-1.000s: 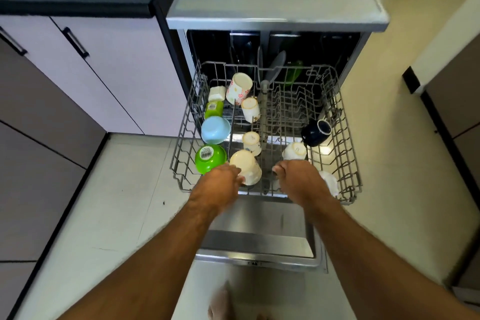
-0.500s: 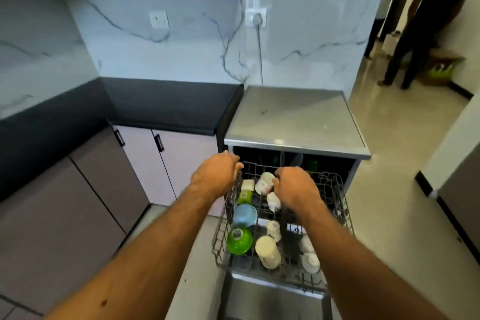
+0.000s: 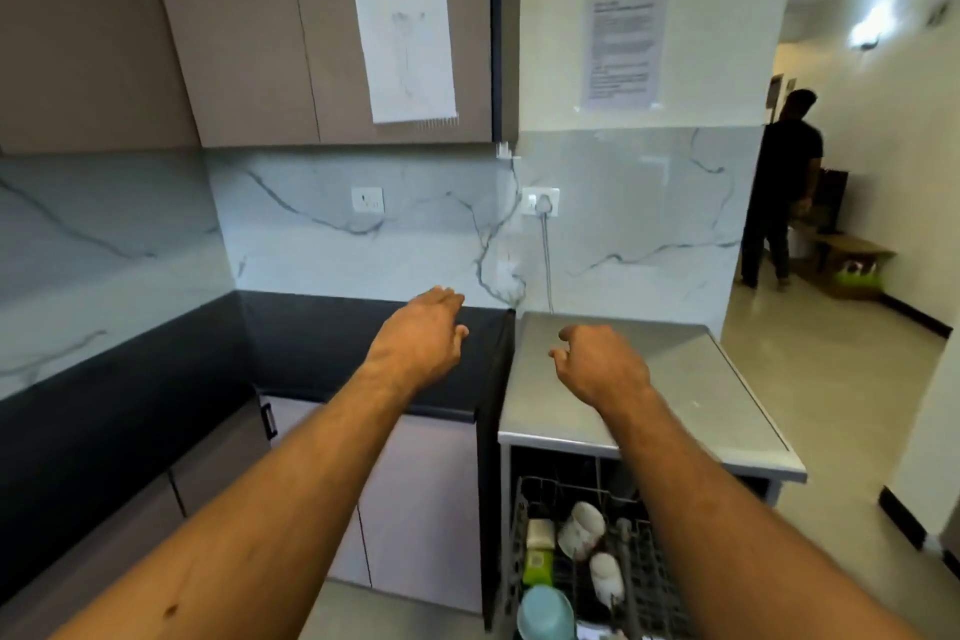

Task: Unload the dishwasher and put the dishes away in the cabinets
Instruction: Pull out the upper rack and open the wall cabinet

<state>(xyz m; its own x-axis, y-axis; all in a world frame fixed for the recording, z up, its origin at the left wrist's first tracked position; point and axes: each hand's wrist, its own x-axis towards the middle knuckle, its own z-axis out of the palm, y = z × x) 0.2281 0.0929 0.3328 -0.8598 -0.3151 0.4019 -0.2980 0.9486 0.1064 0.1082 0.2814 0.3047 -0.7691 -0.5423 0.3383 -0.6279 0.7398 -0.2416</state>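
Plainly, the head view is the only one, and it looks across a kitchen corner with both arms stretched forward. The left hand (image 3: 423, 333) hangs above the dark counter (image 3: 332, 353) with its fingers loosely extended and nothing in them. The right hand (image 3: 597, 364) hovers over the dishwasher's steel top (image 3: 691, 379), fingers slackly curled, also holding nothing. Neither hand touches a surface as far as can be seen.

Down at the bottom edge the rack (image 3: 519, 525) is pulled out of the dishwasher and is loaded: a patterned mug (image 3: 582, 530) lying tilted, a white cup (image 3: 605, 582) just below it, a small white tub (image 3: 539, 533), a green one (image 3: 537, 568), and a pale blue bowl (image 3: 546, 613) nearest the camera. They sit between the wires so they drain and stay put. No dish has left the rack in this view, so the unloading looks barely begun.

Overhead, the brown wall cabinets (image 3: 249, 42) are closed, a sheet of paper (image 3: 405, 44) taped to one door. With both hands free and raised, I would guess a cabinet door gets opened first, to have somewhere to put things.

A person (image 3: 784, 182) stands well apart in the hallway, back turned.
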